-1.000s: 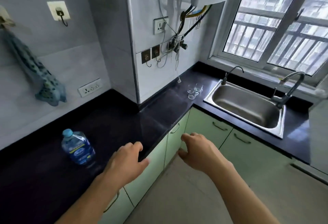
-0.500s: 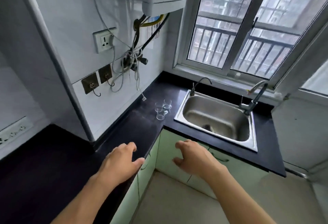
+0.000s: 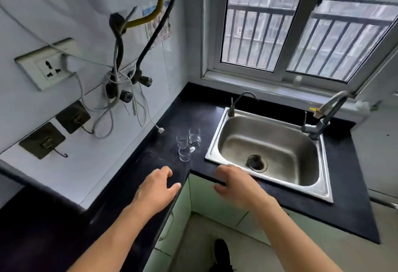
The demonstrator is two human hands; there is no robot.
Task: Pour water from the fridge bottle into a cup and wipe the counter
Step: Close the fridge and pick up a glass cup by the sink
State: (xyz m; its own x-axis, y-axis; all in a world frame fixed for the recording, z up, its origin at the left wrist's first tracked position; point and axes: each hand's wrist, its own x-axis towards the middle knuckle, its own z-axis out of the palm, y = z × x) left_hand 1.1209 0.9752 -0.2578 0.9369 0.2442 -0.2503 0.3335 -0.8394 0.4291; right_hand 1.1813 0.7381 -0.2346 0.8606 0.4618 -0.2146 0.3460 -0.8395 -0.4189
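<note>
Three small clear glass cups (image 3: 183,142) bunched together on the glossy black L-shaped counter (image 3: 150,159), just L of the rectangular stainless-steel sink (image 3: 280,142), near the inside corner. Contents not readable.

L hand (image 3: 156,187) palm down over the counter's front edge, just short of the cups, fingers loosely curled, nothing held. R hand (image 3: 235,185) palm down over the narrow counter strip in front of the sink, fingers relaxed and slightly bent, also w/ nothing in it. Both hands apart from the cups; contact w/ the counter not clear.

Behind the sink: thin curved grey tap (image 3: 241,100) at back-L corner, bigger chrome mixer tap (image 3: 323,118) at back-R. White-framed barred window (image 3: 301,34) above.

On the white tiled wall at L: white socket plate (image 3: 46,67), two dark square stick-on hooks (image 3: 73,116), tangle of grey cables and hoses (image 3: 120,77).

Pale green cabinet doors (image 3: 206,198) under the counter. Black shoe (image 3: 221,254) on the floor below.
</note>
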